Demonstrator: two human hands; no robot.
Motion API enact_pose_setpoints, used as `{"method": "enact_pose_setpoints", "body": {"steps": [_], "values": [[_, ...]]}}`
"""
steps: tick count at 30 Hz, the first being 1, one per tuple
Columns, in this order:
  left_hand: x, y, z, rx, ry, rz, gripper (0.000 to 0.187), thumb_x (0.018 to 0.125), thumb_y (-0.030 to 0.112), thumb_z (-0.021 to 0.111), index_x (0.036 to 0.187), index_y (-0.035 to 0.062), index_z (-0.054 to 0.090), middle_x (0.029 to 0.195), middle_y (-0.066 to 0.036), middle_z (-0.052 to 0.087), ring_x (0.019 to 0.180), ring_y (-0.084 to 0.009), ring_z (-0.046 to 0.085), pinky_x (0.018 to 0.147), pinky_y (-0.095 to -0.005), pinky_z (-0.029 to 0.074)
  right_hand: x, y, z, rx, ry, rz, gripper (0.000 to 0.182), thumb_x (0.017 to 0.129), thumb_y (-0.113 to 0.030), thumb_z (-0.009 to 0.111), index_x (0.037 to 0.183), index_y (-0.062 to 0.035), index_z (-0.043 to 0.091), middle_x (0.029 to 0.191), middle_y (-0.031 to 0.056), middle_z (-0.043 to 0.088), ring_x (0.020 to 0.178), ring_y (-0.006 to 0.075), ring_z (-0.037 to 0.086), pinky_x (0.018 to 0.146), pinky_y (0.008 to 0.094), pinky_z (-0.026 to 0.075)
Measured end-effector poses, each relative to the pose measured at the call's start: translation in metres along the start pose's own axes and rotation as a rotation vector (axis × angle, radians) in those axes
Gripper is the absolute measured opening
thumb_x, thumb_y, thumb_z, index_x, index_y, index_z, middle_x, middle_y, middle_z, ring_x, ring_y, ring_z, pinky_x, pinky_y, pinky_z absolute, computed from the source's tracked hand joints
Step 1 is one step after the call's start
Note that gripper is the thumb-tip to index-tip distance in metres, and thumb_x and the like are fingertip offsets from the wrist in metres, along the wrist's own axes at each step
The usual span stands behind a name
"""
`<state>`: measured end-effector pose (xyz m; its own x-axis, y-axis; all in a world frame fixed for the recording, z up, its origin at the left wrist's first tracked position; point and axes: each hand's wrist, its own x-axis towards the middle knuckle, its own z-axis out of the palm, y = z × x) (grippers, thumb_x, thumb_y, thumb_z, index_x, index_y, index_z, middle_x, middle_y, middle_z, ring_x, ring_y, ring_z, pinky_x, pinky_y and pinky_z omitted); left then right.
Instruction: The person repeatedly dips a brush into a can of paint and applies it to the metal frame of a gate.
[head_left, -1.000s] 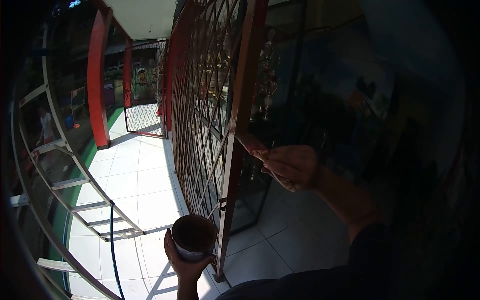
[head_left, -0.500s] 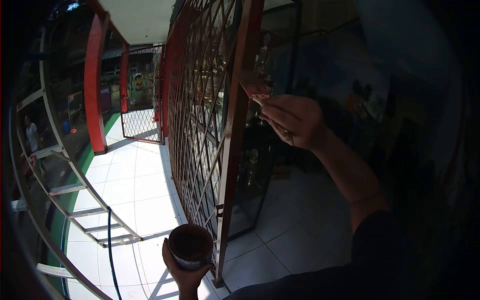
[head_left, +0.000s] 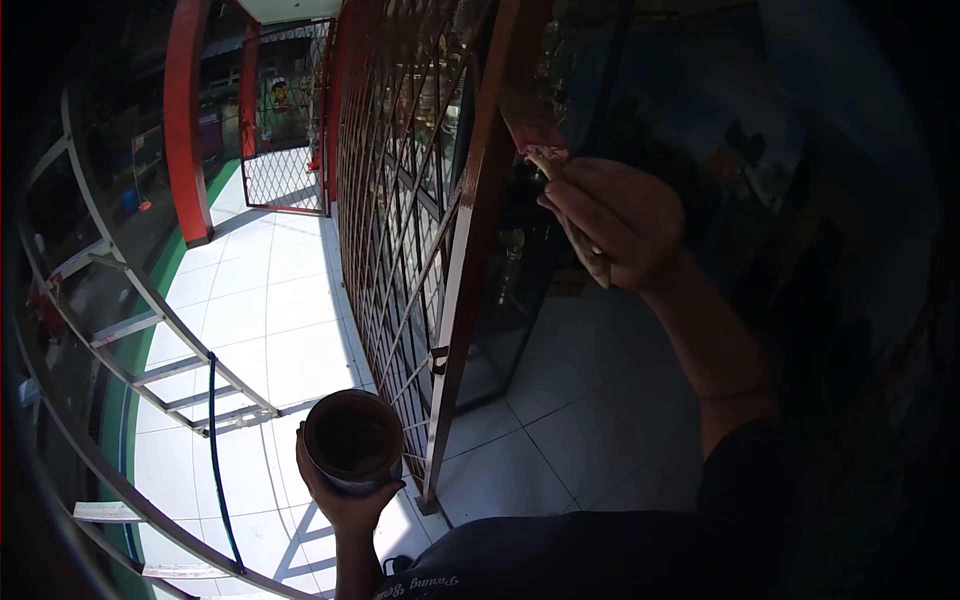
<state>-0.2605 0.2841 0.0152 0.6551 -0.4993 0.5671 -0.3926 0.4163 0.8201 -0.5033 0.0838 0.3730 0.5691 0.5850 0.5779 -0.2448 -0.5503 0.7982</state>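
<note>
My left hand point(head_left: 345, 505) grips a round paint pot point(head_left: 355, 402) from below and the side, its open top facing up and its inside dark. Raised at the upper right, my right hand point(head_left: 625, 215) pinches a paintbrush point(head_left: 545, 155) by its pale wooden handle, which points down past the palm. The brush head is up against the brown metal end post point(head_left: 455, 270) of a folding lattice gate point(head_left: 400, 240). The post's upper part looks darker brown, while a paler stretch shows lower down.
An aluminium ladder point(head_left: 150, 300) stands at the left, with a dark blue strap point(head_left: 215, 460) hanging by it. White floor tiles point(head_left: 290, 320) run back to a red pillar point(head_left: 185, 120) and a second lattice gate point(head_left: 290, 120). Behind the post is a shaded glass cabinet point(head_left: 500, 340).
My view has tilted downward. The brush has moved a little against the post, with its handle now pointing more steeply down. The pot stays in my left hand.
</note>
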Motion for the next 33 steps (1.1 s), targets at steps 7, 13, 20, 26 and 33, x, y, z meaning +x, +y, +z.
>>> {"method": "enact_pose_setpoints", "body": {"steps": [7, 13, 20, 26, 33], "values": [[0.007, 0.000, -0.019, 0.028, -0.058, -0.012, 0.141, 0.045, 0.044, 0.100, 0.155, 0.0041, 0.020, 0.149, -0.019, 0.038, 0.136, -0.0354, 0.044, 0.112, -0.0491, 0.042, -0.101, -0.150, 0.010, 0.308, -0.186, 0.147, 0.016, 0.076, -0.010, 0.078, 0.089, -0.0082, 0.068, 0.087, 0.0059, 0.069, 0.083, 0.0193, 0.071, 0.067, 0.0287, 0.061], [0.007, -0.002, -0.020, 0.053, -0.036, -0.033, 0.141, 0.047, 0.049, 0.098, 0.155, 0.0049, 0.020, 0.148, -0.019, 0.039, 0.136, -0.0357, 0.044, 0.112, -0.0495, 0.042, -0.060, -0.086, -0.002, 0.444, -0.182, 0.506, 0.027, 0.070, -0.006, 0.084, 0.093, -0.0093, 0.069, 0.088, 0.0051, 0.071, 0.077, 0.0185, 0.071, 0.060, 0.0289, 0.058], [-0.009, -0.010, -0.020, 0.040, -0.021, -0.071, 0.143, 0.046, 0.051, 0.098, 0.155, 0.0046, 0.018, 0.149, -0.020, 0.039, 0.136, -0.0360, 0.044, 0.112, -0.0495, 0.042, -0.061, -0.098, 0.002, 0.160, -0.157, 0.155, 0.025, 0.071, -0.012, 0.078, 0.093, -0.0060, 0.070, 0.087, 0.0071, 0.069, 0.078, 0.0205, 0.070, 0.066, 0.0287, 0.060], [-0.009, -0.001, -0.027, 0.113, -0.011, -0.065, 0.144, 0.046, 0.051, 0.098, 0.155, 0.0037, 0.018, 0.149, -0.020, 0.038, 0.136, -0.0358, 0.044, 0.111, -0.0490, 0.043, -0.086, -0.139, 0.003, 0.549, -0.308, 0.279, 0.018, 0.074, -0.010, 0.079, 0.089, -0.0075, 0.069, 0.083, 0.0053, 0.067, 0.073, 0.0161, 0.069, 0.062, 0.0276, 0.059], [-0.016, -0.012, -0.034, 0.094, 0.014, -0.108, 0.144, 0.044, 0.050, 0.099, 0.155, 0.0024, 0.020, 0.149, -0.019, 0.039, 0.136, -0.0350, 0.045, 0.112, -0.0475, 0.042, -0.036, -0.057, 0.001, 0.220, 0.036, 0.277, 0.025, 0.075, -0.004, 0.082, 0.097, -0.0050, 0.071, 0.085, 0.0075, 0.070, 0.072, 0.0189, 0.071, 0.059, 0.0265, 0.058]]}}
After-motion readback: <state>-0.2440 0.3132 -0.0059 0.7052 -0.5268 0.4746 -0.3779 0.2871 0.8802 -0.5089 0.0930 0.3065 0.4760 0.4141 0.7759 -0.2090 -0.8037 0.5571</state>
